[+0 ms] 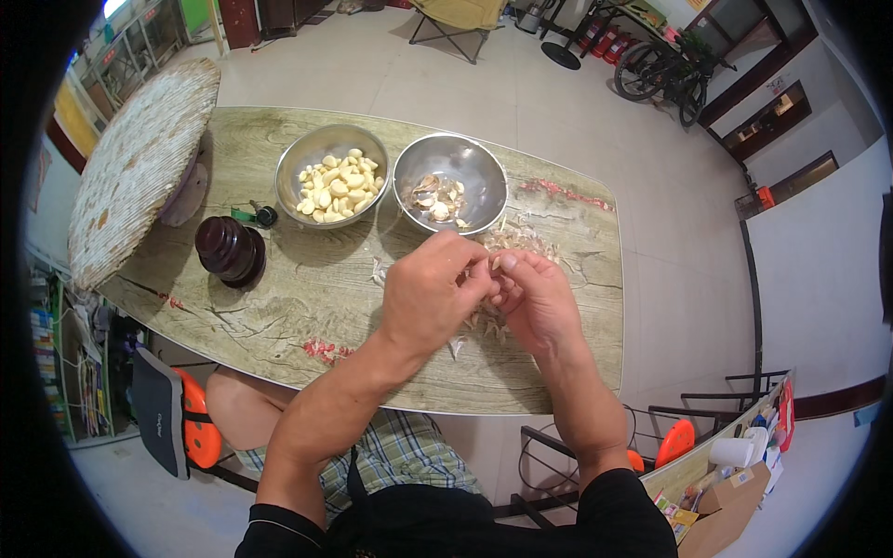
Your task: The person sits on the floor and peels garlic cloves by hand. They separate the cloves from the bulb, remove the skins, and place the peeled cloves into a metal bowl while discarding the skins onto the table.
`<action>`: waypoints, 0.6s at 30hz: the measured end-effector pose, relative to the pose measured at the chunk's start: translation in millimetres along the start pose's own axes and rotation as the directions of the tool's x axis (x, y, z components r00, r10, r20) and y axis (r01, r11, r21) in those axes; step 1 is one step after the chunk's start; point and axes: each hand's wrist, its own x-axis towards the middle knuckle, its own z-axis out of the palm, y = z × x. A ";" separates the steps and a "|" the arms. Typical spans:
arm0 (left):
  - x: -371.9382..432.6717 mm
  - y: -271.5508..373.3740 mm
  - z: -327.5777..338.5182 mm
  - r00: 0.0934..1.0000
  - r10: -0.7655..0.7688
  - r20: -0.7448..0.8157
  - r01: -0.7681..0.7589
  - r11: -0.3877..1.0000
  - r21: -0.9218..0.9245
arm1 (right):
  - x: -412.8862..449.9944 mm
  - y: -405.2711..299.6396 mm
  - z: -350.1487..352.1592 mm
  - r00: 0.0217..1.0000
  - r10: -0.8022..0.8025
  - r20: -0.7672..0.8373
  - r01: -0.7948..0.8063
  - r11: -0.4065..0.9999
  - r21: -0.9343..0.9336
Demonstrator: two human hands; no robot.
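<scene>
Both my hands meet over the table, just in front of the right bowl. My right hand [537, 293] pinches a small garlic clove [497, 263] between thumb and fingertips. Against it are the closed fingertips of my left hand [436, 289]; whether they grip the clove or its skin is hidden. A steel bowl [289, 202] at the left holds many peeled garlic cloves [338, 187]. Touching or nearly touching it, a second steel bowl [488, 178] holds a few unpeeled cloves and loose skins [438, 202]. Dry garlic skins [523, 237] lie scattered beyond and beneath my hands.
On the wood-patterned table [300, 286] stand a dark brown lidded-looking object [230, 251] and a small green and black item [264, 216]. A large round woven tray [146, 167] rises at the left edge. An orange stool [199, 418] is below left, a cardboard box [732, 513] lower right.
</scene>
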 end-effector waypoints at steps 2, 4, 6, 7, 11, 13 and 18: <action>0.6 -0.7 -0.8 1.000 -0.005 -0.009 0.005 1.000 0.015 | 0.9 0.7 0.1 1.000 0.010 -0.007 -0.009 1.000 0.028; 1.5 -0.5 -1.9 1.000 0.001 -0.015 0.000 0.999 0.039 | 1.7 0.5 0.4 1.000 -0.002 -0.011 0.003 0.997 0.074; 1.6 2.6 -0.8 1.000 -0.009 0.014 0.009 1.000 0.024 | 1.9 0.2 0.5 1.000 -0.020 -0.005 0.021 0.995 0.100; 1.4 3.8 -0.1 0.999 -0.014 0.029 0.013 1.000 0.017 | 1.8 0.0 0.5 0.999 -0.032 0.002 0.032 0.994 0.103; -0.1 1.8 1.2 0.997 0.069 0.038 -0.072 0.994 0.081 | 0.6 0.7 2.0 0.996 -0.080 -0.038 0.082 0.995 0.063; -0.6 -3.8 2.4 0.987 0.156 0.021 -0.158 0.976 0.152 | -0.4 0.2 2.5 0.994 -0.088 -0.061 0.091 0.995 0.035; -0.9 1.0 -0.3 0.980 0.191 0.064 -0.200 0.957 0.209 | -0.8 2.8 -0.6 0.989 -0.117 -0.088 0.111 0.992 -0.067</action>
